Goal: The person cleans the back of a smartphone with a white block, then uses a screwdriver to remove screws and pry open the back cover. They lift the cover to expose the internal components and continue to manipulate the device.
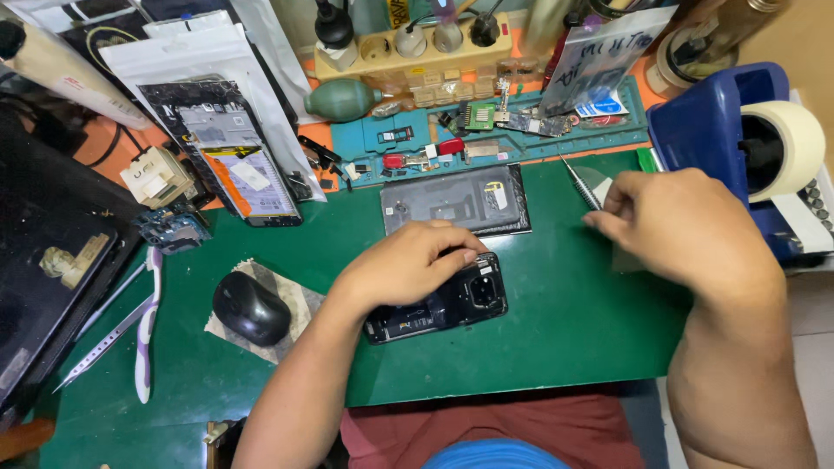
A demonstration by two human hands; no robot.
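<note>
Left hand (408,265) pressed flat, fingers curled over opened black phone (443,304), pinning it steady at centre of green mat (565,321) on desk. Right hand (678,230) pinched shut on thin screwdriver (580,184), tip raised clear beside phone. Detached back panel (456,200) parked just beyond phone, out of working area.

Green work mat (556,330) over orange bench top (104,143), pale floor (812,321) at right, even indoor light

green mat (565,321), black phone (452,304), blue dispenser (704,130).
</note>
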